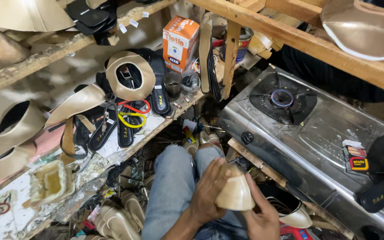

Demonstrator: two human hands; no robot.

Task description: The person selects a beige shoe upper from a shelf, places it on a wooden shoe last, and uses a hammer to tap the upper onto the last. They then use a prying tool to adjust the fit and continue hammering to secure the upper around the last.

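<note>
Head view. Item in hand: beige shoe upper (235,194), held over the lap of a seated person in jeans (173,186). Left hand (210,190) closed around its left side, fingers over the top. Right hand (263,218) gripping its lower right edge from below.

To the left: workbench (112,151) carrying black insoles (158,95), scissors with red and yellow handles (132,116), an orange box (181,42), a crusted glue pot (52,182).

To the right: steel gas stove (325,146), burner (282,98) lit with blue flame.

Below the bench: stacked beige soles (121,218).
</note>
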